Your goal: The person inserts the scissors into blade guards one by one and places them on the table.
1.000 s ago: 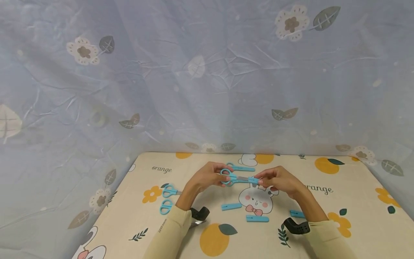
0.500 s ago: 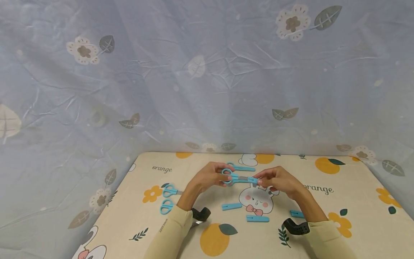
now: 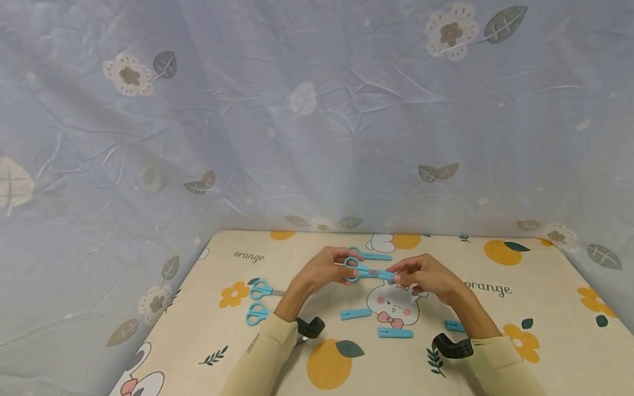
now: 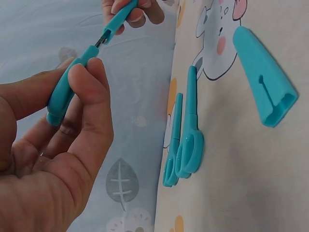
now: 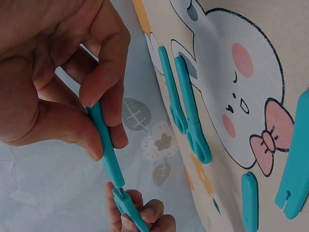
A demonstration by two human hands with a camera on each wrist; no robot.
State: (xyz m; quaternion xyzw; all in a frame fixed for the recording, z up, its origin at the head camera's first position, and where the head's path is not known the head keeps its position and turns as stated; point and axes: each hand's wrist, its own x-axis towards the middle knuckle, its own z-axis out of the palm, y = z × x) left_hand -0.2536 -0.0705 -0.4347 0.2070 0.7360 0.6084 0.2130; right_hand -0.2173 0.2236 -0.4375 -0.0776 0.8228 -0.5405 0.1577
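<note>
My left hand pinches a pair of light-blue scissors by the handles, above the table. In my right hand, thumb and fingers pinch a blue blade cover. The scissors' blades sit partly inside this cover, and a short stretch of metal shows between cover and handles. In the left wrist view the handles lie between thumb and fingers, in line with the cover. The right wrist view shows the cover meeting the scissors end to end.
Two covered scissors lie behind the hands. Uncovered scissors and another pair lie at the left, partly behind my left arm. Loose covers lie nearer: one, a second, a third by my right wrist.
My left hand has moved slightly right with the scissors, and less bare blade shows outside the cover. The right hand has stayed nearly still.
</note>
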